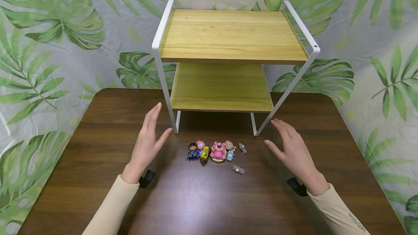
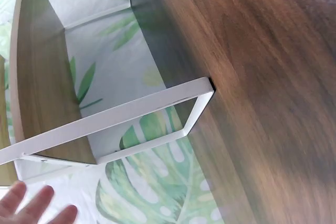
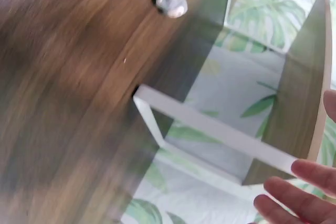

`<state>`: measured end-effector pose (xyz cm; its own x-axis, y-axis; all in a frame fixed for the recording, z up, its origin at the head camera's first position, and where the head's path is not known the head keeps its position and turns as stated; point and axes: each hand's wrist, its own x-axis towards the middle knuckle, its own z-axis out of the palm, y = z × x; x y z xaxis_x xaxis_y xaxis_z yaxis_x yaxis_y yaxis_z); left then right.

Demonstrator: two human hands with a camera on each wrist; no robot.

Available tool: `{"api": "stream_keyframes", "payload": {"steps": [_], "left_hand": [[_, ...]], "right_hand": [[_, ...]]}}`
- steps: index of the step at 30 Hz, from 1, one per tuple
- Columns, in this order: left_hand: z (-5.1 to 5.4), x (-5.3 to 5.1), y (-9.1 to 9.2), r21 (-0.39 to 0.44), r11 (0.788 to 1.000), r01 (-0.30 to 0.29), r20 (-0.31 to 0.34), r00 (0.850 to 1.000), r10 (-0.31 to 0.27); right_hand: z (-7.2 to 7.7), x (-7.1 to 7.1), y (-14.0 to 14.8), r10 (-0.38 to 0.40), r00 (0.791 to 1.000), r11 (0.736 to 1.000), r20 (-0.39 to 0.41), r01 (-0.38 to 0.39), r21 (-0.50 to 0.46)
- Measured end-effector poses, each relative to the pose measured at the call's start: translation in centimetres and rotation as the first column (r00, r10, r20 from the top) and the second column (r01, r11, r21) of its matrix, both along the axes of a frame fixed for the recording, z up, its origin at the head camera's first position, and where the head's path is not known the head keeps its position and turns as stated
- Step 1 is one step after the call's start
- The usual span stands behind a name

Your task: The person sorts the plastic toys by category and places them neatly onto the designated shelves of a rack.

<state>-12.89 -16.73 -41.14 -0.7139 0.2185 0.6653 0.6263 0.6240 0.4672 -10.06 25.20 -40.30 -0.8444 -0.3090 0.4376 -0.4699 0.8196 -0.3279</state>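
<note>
Both hands hover above the table with nothing in them. My left hand [image 1: 146, 141] is beside the left front leg of a two-tier shelf [image 1: 225, 39], fingers extended and thumb apart. On the other side my right hand [image 1: 292, 151] is held near the right front leg, its fingers also extended. Between the hands lies a row of small toys: a dark-haired figure [image 1: 193, 152], a yellow-and-brown figure [image 1: 204, 153], a pink bear [image 1: 218, 151] and a light blue figure [image 1: 230, 155]. Two grey figures [image 1: 242, 148] lie to the right, one nearer the front.
The shelf has white metal side frames [image 1: 162, 28] and wooden boards, with a lower board [image 1: 222, 86] under the top one. It stands at the back of a dark wooden table [image 1: 202, 198]. A leaf-patterned cloth [image 1: 58, 17] hangs behind.
</note>
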Motion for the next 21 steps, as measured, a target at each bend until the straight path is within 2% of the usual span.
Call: {"api": "stream_keyframes", "payload": {"steps": [2,8,14,21], "left_hand": [[-0.1,-0.4,0.2,0.018,1.000,0.024,-0.021,1.000,-0.023],[-0.8,-1.3,0.5,0.026,0.998,0.053,-0.020,0.998,-0.053],[-1.6,-1.9,0.5,0.010,0.998,0.054,0.010,0.998,-0.054],[-2.5,-2.4,0.5,-0.009,0.999,0.052,0.024,0.998,-0.052]], "right_hand": [[-0.1,0.0,-0.4,0.022,1.000,1.000,0.001,-0.022,-0.019],[-0.7,0.1,-1.6,0.076,0.996,0.996,0.049,-0.074,-0.045],[-1.4,0.3,-2.8,0.112,0.987,0.992,0.116,-0.106,-0.063],[-2.0,0.2,-4.4,0.165,0.965,0.985,0.202,-0.151,-0.083]]}}
